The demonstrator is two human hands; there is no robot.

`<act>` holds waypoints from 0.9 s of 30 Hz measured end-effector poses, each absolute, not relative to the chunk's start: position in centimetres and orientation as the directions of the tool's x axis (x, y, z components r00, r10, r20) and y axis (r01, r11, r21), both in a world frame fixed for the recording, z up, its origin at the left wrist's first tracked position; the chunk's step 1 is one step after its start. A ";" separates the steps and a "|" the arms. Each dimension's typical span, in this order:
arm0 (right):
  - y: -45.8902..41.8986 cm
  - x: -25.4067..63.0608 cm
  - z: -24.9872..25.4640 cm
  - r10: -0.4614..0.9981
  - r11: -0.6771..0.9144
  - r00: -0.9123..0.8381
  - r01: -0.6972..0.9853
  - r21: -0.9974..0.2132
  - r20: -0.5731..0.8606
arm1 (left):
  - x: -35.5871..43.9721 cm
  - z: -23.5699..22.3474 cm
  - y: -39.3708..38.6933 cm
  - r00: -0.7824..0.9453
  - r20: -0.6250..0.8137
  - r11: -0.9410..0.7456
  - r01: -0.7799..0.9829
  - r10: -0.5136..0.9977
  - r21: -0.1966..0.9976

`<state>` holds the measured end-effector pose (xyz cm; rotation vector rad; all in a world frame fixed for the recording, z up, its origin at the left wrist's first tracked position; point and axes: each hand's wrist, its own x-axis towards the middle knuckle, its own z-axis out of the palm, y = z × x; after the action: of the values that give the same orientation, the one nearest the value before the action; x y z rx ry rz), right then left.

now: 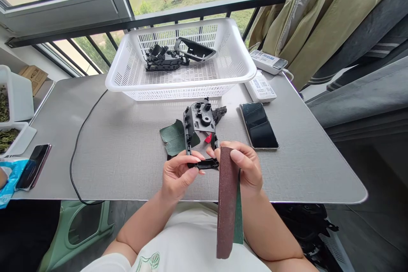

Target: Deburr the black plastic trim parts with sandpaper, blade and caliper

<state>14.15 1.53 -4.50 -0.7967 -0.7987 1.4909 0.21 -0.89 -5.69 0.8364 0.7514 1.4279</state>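
My left hand (pixel 179 175) pinches the near edge of a black plastic frame part (pixel 201 118), which is tilted up above the table. A folded strip of sandpaper (pixel 227 204), brown on one face and green on the back, hangs from my right hand (pixel 247 165), held between thumb and fingers. The fingertips of that hand also reach the frame's near right corner. Behind the frame lies a creased dark green sheet (pixel 174 137). Something small and red (pixel 208 138) shows through the frame's opening, and a dark crumpled piece (pixel 219 113) sits beyond its right side.
A white plastic basket (pixel 178 87) at the back holds several black plastic parts (pixel 167 57). Right of my hands lies a phone (pixel 259 126), with white boxes (pixel 260 86) behind it. A black cable (pixel 78 136) and another phone (pixel 34 166) are on the left.
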 end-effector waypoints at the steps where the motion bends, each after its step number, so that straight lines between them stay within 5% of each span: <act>1: 1.5 14.2 -4.6 0.998 -0.054 -0.062 -0.537 -0.842 -0.024 | 0.2 -5.7 -0.9 0.017 0.050 -0.033 -0.531 0.999 0.847; 10: 1.5 14.0 -4.8 0.996 -0.054 -0.084 -0.569 -0.820 -0.008 | 0.2 -6.0 -0.9 0.041 0.060 -0.028 -0.542 0.997 0.840; 19: 1.3 13.6 -4.8 0.994 -0.088 -0.097 -0.518 -0.851 -0.043 | 1.4 -6.3 -1.2 -0.045 0.242 -0.240 -0.391 0.969 0.889; 27: 1.7 14.3 -4.8 0.994 -0.097 -0.080 -0.343 -0.934 -0.073 | 1.4 -7.1 -0.9 -0.219 0.131 -0.207 -0.372 0.967 0.905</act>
<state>14.30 1.68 -4.78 -0.9705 -0.9466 1.4672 1.39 -0.90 -7.10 0.9254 0.9437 1.6403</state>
